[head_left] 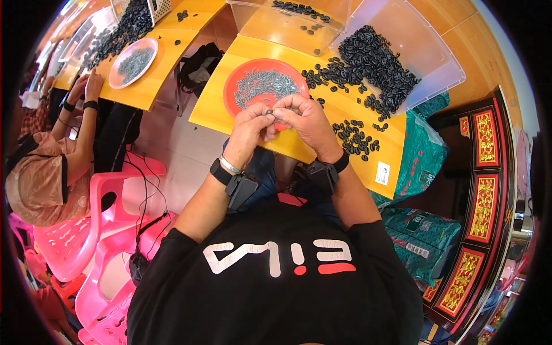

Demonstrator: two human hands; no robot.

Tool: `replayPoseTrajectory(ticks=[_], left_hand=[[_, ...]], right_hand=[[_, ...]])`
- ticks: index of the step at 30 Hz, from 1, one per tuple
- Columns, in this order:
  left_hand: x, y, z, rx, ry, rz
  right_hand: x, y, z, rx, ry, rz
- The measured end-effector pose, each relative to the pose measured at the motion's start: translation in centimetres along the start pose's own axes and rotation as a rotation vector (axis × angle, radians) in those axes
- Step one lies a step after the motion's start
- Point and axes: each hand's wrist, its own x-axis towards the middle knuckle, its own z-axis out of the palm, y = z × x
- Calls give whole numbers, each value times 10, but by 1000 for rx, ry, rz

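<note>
- Yellow table (214, 100) fills the frame's upper centre; there, left hand (250, 131) and right hand (306, 122) pinch closed on a small piece (269, 112).
- Red plate (230, 86) lies just beyond.
- Clear bin (440, 72): upper right.
- Pink chairs (112, 180): lower left.
- Carved cabinet (484, 206): right edge.

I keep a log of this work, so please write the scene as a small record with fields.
Left grip: pinched at a small piece, kind unclear
Right grip: pinched at the same piece
Plate: red, near the grips, holding grey pieces
Clear bin: black pieces inside, more loose on the table
Table: yellow
Neighbour: person seated left, at another table
</note>
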Motion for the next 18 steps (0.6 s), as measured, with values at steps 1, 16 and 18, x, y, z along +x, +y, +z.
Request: replayPoseTrajectory(ticks=[1,16,18], left_hand=[[1,-2,-1,-28,-20,-11],[-1,-1,5,174,27,114],[-3,-1,8,187,47,130]], right_hand=[[0,0,-1,-45,-6,4],[-6,-28,-8,-104,-3,35],[-4,-27,-10,-148,6,22]])
